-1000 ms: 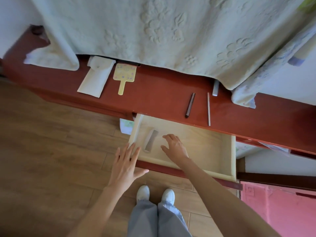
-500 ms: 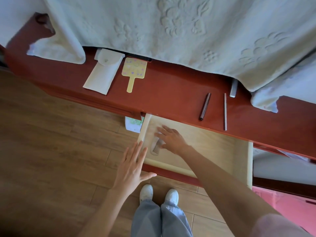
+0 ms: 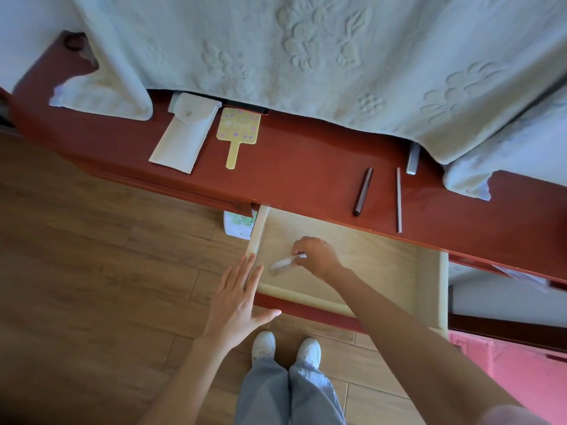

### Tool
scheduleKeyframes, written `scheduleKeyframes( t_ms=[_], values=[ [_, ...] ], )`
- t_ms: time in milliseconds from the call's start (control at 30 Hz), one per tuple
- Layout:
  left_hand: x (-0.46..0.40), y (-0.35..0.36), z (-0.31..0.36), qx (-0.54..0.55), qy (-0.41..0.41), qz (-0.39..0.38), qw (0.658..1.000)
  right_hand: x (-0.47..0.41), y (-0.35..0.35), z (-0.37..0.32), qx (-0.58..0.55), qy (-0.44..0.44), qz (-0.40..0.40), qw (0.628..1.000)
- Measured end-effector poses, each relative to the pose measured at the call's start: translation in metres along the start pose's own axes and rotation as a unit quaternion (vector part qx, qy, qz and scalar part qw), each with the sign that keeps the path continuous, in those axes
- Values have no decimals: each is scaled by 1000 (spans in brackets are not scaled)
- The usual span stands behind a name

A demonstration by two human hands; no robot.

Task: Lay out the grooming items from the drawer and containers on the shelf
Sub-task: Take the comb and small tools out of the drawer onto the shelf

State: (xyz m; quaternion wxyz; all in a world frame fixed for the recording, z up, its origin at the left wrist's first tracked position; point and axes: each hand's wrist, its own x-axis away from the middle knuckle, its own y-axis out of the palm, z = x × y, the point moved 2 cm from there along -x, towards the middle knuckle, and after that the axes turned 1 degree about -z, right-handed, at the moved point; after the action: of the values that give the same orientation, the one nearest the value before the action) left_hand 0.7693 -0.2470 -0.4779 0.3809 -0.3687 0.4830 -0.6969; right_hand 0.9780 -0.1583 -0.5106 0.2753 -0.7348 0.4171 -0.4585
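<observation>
Fingers of your right hand (image 3: 316, 256) pinch the comb (image 3: 283, 264) inside the drawer (image 3: 429, 289), while your left hand (image 3: 237, 299) lies flat, fingers straight, on its front left corner.

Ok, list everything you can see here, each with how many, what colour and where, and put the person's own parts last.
shelf: one, red-brown, across the middle
drawer: one, pale wood inside, pulled open under the shelf
comb: one, light grey, in the drawer, pinched by the right hand
blanket: one, pale green, hanging over the shelf's back
pouch: one, white, left on the shelf
hand mirror: one, yellow, beside the pouch
pencil: one, dark brown, right on the shelf
stick: one, thin, grey, beside the pencil
floor: wood, brown
shoes: two, white
left hand: open, at the drawer's front left corner
right hand: in the drawer, holding the comb
</observation>
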Motion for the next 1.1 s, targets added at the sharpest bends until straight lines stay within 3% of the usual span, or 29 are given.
scheduleKeyframes(
  t_ms=[200,433,567,667,833,1100],
  values=[
    [0,-5,0,4,-21,-44,999,58,-32,-2,-232,78,133,961],
    [0,-6,1,1,-33,-66,997,64,-112,-17,-348,141,283,883],
    [0,-4,0,-6,-40,-62,997,29,-129,-15,-439,252,303,808],
    [1,-2,-1,-3,-36,-60,998,7,-127,-15,-469,292,298,778],
    [-2,-3,0,8,-29,-56,998,-7,-119,-15,-443,316,303,782],
    [-2,0,-2,18,-22,-63,998,-8,-116,-18,-315,308,296,847]
  ],
)
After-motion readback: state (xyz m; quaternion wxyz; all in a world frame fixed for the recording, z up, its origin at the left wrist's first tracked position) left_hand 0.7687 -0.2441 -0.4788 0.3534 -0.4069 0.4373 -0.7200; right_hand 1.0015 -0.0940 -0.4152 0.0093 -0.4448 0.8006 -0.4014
